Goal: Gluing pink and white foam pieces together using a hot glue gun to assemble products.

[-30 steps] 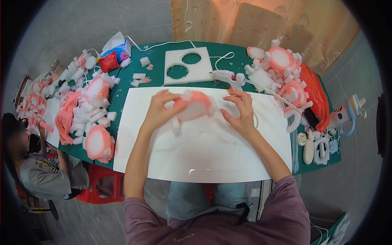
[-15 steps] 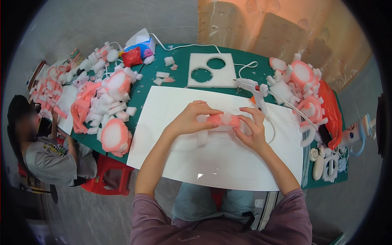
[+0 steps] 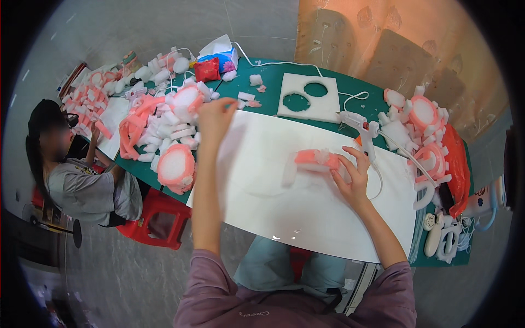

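Landmark: the white sheet (image 3: 306,186) lying across the green table (image 3: 262,87); every place below is given from it.
Co-worker: far left of the sheet, a seated person in a grey shirt (image 3: 82,186), beside a red stool (image 3: 158,221).
Finished stock, left: off the sheet's left edge, a heap of white foam blocks (image 3: 169,128) and pink-and-white foam rings, one round ring (image 3: 176,164) nearest the edge.
Left hand (image 3: 216,117): raised over the sheet's upper left corner, next to that heap; fingers loosely curled. I cannot tell whether it grips anything.
Container: behind the sheet's left end, an open tissue box (image 3: 219,52) with white paper showing at its top, a red packet (image 3: 208,70) beside it.
Offcut: behind the sheet's middle, a white foam slab (image 3: 309,98) with two round holes cut out.
Work piece: the pink foam piece (image 3: 314,158) lies on the sheet, right of centre, with white blocks attached.
Right hand (image 3: 353,175): flat and spread, pressing on the piece's right end, not closed round it.
Glue gun (image 3: 363,131): at the sheet's upper right edge, just above that hand.
Finished stock, right: beyond the right edge, more pink-and-white rings (image 3: 424,115).
Progress: judged from this, many rings are done; the piece on the sheet looks only partly built.
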{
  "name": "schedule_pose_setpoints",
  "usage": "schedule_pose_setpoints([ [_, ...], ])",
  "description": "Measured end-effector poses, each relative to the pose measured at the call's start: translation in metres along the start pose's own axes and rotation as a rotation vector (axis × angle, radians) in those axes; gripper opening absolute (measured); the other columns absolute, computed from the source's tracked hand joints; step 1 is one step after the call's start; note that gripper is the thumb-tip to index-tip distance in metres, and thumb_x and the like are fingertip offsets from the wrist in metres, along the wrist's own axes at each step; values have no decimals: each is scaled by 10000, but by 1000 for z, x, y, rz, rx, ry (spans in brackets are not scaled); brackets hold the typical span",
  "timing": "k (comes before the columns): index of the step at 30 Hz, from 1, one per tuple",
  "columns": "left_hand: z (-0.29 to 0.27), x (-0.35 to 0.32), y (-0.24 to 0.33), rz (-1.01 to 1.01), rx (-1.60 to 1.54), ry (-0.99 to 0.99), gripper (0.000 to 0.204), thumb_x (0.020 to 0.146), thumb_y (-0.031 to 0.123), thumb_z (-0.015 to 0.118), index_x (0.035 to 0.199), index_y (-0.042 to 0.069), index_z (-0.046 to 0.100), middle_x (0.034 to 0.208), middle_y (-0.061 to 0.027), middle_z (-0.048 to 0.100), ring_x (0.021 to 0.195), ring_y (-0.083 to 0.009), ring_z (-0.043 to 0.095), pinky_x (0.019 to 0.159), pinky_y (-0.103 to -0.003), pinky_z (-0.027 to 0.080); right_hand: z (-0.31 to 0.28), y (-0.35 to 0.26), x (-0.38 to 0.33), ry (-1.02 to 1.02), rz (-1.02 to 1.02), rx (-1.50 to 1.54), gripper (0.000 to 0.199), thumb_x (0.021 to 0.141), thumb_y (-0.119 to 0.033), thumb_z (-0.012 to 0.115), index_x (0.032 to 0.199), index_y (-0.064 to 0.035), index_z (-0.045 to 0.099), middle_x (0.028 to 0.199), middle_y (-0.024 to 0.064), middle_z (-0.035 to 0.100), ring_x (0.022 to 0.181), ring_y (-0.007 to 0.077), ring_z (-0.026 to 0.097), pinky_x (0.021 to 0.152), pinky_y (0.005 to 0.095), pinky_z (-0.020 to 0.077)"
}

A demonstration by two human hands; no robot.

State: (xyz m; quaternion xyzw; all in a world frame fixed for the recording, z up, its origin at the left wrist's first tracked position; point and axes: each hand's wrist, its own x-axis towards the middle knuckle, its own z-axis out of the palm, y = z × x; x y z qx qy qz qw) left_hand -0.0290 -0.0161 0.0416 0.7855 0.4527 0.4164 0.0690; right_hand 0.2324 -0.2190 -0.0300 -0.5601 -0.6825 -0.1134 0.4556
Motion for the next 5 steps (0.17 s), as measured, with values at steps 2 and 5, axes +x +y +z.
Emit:
schedule_pose_setpoints([
  [2, -27, 9, -24, -90, 271, -140, 170, 674, 269, 692, 766, 126, 704, 683, -118, 635, 671, -262, 606, 593, -368, 456, -1, 4, -1, 10, 21, 7, 330, 667, -98, 706, 979, -45, 612, 1161, 115, 499, 1068, 273, 440, 898, 380, 278],
  [5, -65, 18, -54, -84, 572, -291, 297, 612, 333, 743, 773, 86, 707, 764, -124, 653, 718, -257, 623, 653, -361, 484, 2, 8, -2, 35, 60, 71, 328, 681, -120, 703, 991, -55, 618, 1161, 118, 498, 1080, 272, 439, 907, 380, 276],
])
